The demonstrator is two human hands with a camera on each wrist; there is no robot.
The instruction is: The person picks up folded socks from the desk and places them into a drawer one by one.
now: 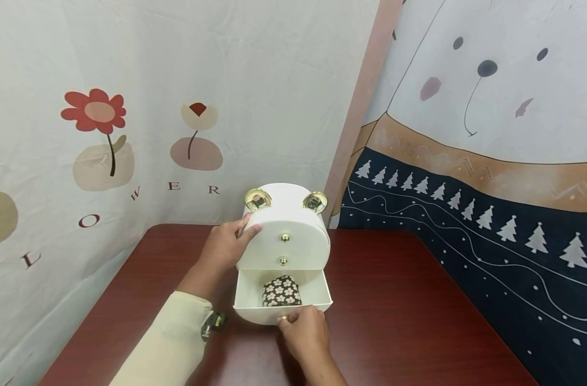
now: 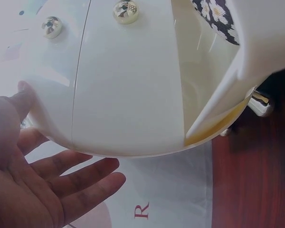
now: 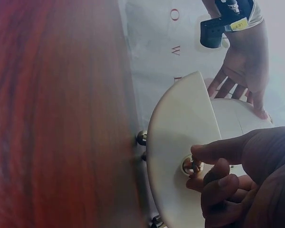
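Note:
A white bear-shaped drawer box (image 1: 286,244) with gold ears and gold knobs stands on the table. Its bottom drawer (image 1: 245,292) is pulled out, and inside lies a black fabric item with white flowers (image 1: 281,291), its kind unclear. At the box's upper left side, my left hand (image 1: 224,244) holds the edge, thumb on the front and index finger round the side; its other fingers extend along the side in the left wrist view. My right hand (image 1: 307,335) pinches the bottom drawer's gold knob (image 3: 190,165) between thumb and fingers.
The dark red wooden table (image 1: 395,300) extends on both sides of the box. Behind it hangs a pale cloth (image 1: 274,107) with flowers and letters. A bear-and-trees cloth (image 1: 467,214) hangs at the right. Two closed upper drawers show gold knobs (image 1: 285,237).

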